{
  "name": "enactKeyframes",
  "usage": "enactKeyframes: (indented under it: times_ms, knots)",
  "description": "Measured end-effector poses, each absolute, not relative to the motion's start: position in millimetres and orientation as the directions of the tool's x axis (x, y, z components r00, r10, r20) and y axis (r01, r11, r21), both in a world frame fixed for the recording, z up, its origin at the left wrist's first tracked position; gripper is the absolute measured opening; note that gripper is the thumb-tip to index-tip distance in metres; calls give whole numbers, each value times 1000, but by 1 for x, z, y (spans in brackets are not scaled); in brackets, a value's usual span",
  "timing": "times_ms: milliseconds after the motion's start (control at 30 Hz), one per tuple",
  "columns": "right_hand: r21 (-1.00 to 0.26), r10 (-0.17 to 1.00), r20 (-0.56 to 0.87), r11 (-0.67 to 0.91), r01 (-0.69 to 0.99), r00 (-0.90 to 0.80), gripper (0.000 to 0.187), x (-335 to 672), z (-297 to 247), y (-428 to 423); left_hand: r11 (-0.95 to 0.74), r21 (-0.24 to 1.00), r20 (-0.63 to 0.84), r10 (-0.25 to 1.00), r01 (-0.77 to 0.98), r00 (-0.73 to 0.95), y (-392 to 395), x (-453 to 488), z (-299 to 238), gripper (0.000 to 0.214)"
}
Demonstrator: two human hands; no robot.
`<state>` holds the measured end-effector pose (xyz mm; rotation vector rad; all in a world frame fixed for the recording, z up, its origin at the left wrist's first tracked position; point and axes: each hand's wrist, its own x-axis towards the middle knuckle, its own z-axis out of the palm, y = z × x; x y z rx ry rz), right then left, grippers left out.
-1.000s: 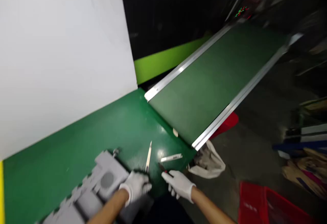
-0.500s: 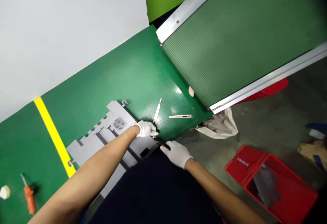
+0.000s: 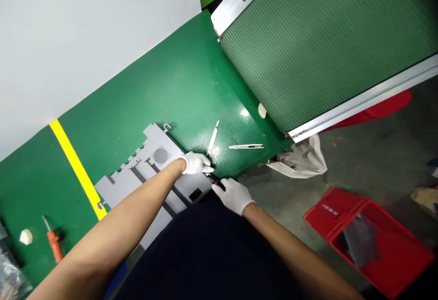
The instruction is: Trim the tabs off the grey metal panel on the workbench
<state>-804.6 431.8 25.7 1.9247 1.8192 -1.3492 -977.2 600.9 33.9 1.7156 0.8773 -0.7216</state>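
Note:
A grey plastic panel (image 3: pixel 154 141) with a speaker-like grille and slots lies on the green bench, close against my body. At its right-hand corner, my white-gloved left hand (image 3: pixel 197 163) is closed, fingers pressed together; what they pinch is too small to make out. My gloved right hand (image 3: pixel 236 195) is wrapped round a small tool with a red and black handle (image 3: pixel 216 183), mostly hidden by the glove. The tool's front end meets the panel's corner just below my left fingertips. Beyond my left hand lie a utility knife (image 3: pixel 213 138) and white tweezers (image 3: pixel 246 146).
An orange-handled screwdriver (image 3: pixel 54 243) and a white block (image 3: pixel 26 236) lie at left on the bench (image 3: pixel 171 95). A ribbed green conveyor belt (image 3: pixel 308 54) ends at the right. Below it are a whitish bag (image 3: pixel 297 168) and a red bin (image 3: pixel 400 254) holding grey pieces.
The view has shifted, so the bench and panel sit slightly higher in the picture. Both hands stay at the same panel corner, with only a slight shift in the left fingers.

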Motion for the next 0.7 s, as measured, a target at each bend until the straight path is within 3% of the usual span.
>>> enactKeyframes:
  times_ms: [200,433,567,700]
  knots:
    - [-400,713,-683,-188,897,-155,60,-809,24,434,-244,489,-835,149,838,530,603,-978,26,45]
    - [-425,654,-731,-212,880,-195,58,-809,22,442,-235,537,-794,184,810,580,598,-980,17,44]
    - [-428,610,-761,-220,876,-219,63,-808,18,445,-199,517,-821,162,833,548,600,-974,23,46]
    - [-411,645,-723,-113,905,-248,61,-808,14,444,-265,421,-859,190,867,475,600,-961,20,47]
